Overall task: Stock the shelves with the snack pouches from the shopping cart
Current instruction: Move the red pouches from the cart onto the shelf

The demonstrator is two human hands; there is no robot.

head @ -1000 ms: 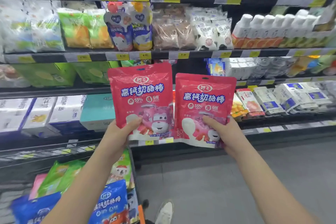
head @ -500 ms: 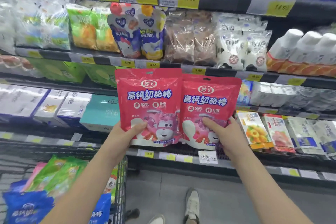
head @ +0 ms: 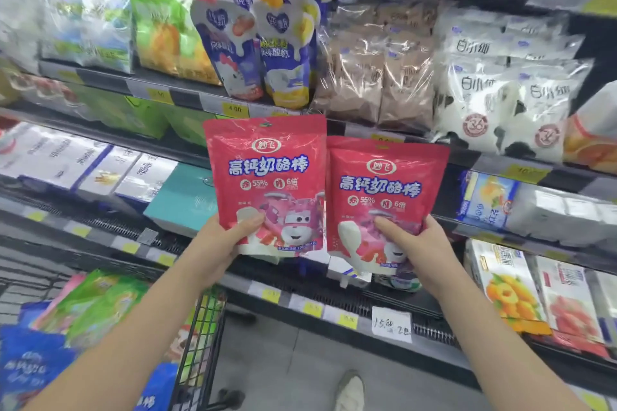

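Note:
I hold two red snack pouches upright, side by side, in front of the chilled shelves. My left hand [head: 223, 238] grips the left red pouch [head: 267, 163] by its lower left corner, thumb across the front. My right hand [head: 419, 245] pinches the right red pouch [head: 384, 177] at its lower part, thumb on the front. The right pouch sits slightly lower, and their inner edges touch. The shopping cart [head: 197, 344] at lower left holds several green pouches [head: 100, 304] and blue pouches [head: 30, 367].
The upper shelf carries spouted yoghurt pouches [head: 253, 43], brown bags [head: 377, 73] and white cow-print bags [head: 500, 100]. A teal box [head: 183, 197] and white cartons [head: 83, 163] lie left on the shelf behind the pouches. Fruit-print boxes [head: 507, 287] stand at the right. My shoe [head: 349, 390] is on the grey floor.
I have stepped closer, so the shelves fill more of the view. Both pouches have come together from apart and have moved up towards the middle shelf. My grips are unchanged.

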